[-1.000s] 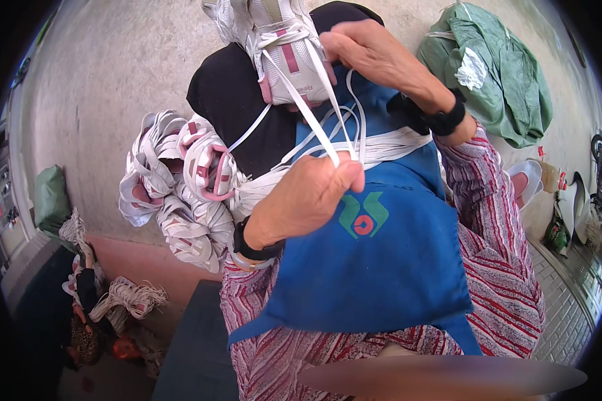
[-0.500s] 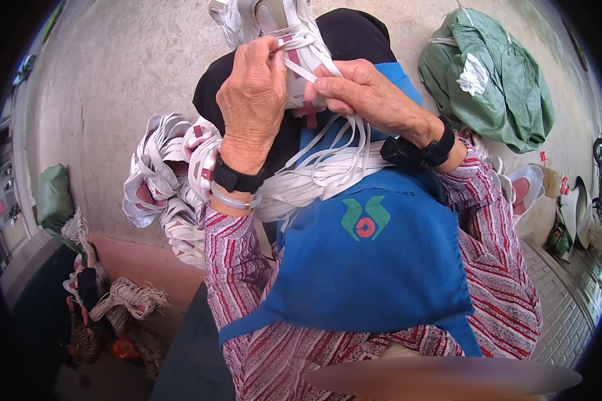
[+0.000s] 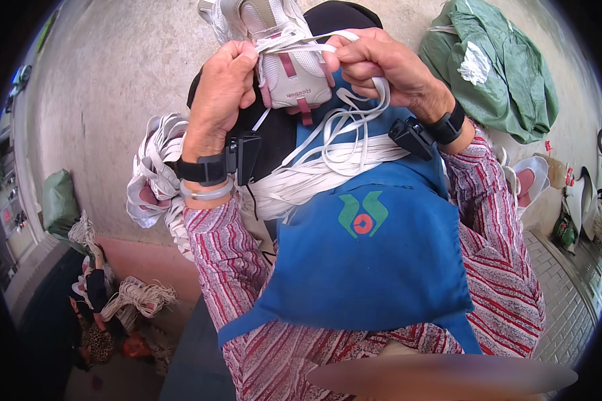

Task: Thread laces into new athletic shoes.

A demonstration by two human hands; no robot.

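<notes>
A white and pink sneaker rests on my dark-clothed knees, its pink-tabbed end toward me. White shoelaces run across it, stretched between my hands. My left hand pinches a lace at the sneaker's left side. On the other side, my right hand grips the laces with curled fingers, and a loop hangs below it. A thick bundle of loose white laces lies across my lap on the blue apron.
More white and pink shoes are heaped on the ground to my left. A green sack stands at far right, a smaller green bag at left. Further shoes lie to my right. Another person with laces is at lower left.
My hands have moved apart, left hand to the left and right hand to the right and up. The laces between them are now drawn out across the sneaker.
</notes>
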